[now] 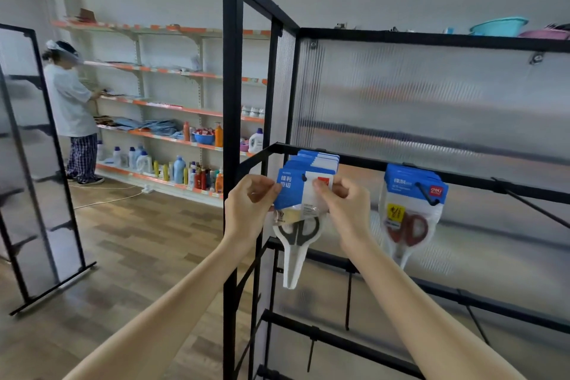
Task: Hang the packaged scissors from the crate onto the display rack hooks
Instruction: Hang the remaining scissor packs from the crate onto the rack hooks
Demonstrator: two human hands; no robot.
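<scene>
A pack of black-handled scissors (297,231) with a blue and white header card hangs at the front of a row of like packs (317,160) on a hook of the black display rack (370,160). My left hand (249,207) pinches the card's left edge. Its right top corner is pinched by my right hand (345,203). Further right, packs of red-handled scissors (411,213) hang on a second hook (427,196). The crate is out of view.
An empty hook (530,203) sticks out at the right of the same rail. Lower rails carry more bare hooks (348,299). A person (72,111) stands at the shop shelves (172,108) far left. A framed panel (37,163) stands on the wooden floor.
</scene>
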